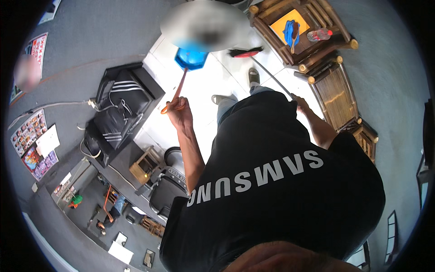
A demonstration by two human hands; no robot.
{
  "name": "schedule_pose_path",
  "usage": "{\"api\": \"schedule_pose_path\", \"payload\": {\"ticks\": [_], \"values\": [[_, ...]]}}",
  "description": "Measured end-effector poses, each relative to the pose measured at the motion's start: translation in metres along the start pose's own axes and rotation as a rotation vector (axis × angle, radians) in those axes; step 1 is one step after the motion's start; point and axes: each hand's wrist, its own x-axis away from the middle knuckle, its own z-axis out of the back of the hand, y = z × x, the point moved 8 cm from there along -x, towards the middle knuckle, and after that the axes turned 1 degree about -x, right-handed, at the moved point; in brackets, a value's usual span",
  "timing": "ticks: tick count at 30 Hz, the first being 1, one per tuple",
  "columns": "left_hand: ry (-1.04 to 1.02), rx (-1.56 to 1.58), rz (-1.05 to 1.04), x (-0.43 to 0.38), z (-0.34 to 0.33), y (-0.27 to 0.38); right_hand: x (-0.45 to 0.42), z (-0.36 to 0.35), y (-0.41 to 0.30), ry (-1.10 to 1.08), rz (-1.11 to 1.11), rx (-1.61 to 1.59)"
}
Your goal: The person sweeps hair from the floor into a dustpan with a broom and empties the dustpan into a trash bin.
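Observation:
My left hand is closed around the orange handle end of a long-handled dustpan. Its blue pan rests on the white tiled floor, partly hidden by a blurred patch. On the other side, my right hand grips the grey stick of a broom. The broom's red head with black bristles lies low over the tiles, to the right of the pan and apart from it. My feet in sandals stand below the broom head.
Bamboo furniture lines the right side; a plastic bottle, a blue cloth and a brush lie on one piece. At left, a black bag sits on a dark counter. A black chair stands below, near a wall mirror.

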Motion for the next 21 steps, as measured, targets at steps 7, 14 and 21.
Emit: {"api": "schedule_pose_path", "payload": {"ticks": [7, 14, 21], "values": [[0.242, -0.037, 0.206, -0.07, 0.153, -0.028, 0.013, -0.012, -0.034, 0.168, 0.153, 0.259], [0.118, -0.079, 0.31, -0.116, 0.229, -0.016, 0.053, -0.039, -0.188, 0.003, -0.159, 0.319], [0.226, -0.071, 0.426, -0.173, 0.245, -0.024, 0.021, -0.091, -0.292, 0.041, 0.041, 0.666]]}}
